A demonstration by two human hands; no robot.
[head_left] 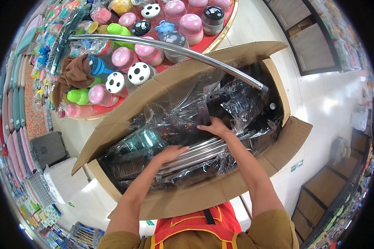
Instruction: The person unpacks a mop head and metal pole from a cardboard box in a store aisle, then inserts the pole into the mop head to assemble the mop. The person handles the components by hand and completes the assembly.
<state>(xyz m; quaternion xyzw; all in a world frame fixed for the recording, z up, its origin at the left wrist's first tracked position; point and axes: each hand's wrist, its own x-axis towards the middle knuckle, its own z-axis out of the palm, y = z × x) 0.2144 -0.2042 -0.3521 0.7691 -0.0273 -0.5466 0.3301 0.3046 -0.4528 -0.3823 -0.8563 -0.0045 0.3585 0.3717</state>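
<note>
Both of my hands are inside a long open cardboard box (232, 186), among items wrapped in clear plastic. My left hand (173, 153) lies with fingers stretched over a bundle of chrome metal tubes (195, 157). Farther right, my right hand (215, 126) has its thumb and fingers apart against black plastic-wrapped parts (183, 120); some fingertips are hard to make out. A shiny chrome pole (166, 45) slants above the box, its threaded end over the right side. At its far left end is a long dark head (66, 45). Neither hand touches this pole.
Beyond the box, a round display table with a red top (106, 108) carries several bottles with pink, black and spotted lids. A brown cloth (72, 74) lies among them. Shelving (328, 182) stands at right; a grey case (50, 148) and folded textiles are at left.
</note>
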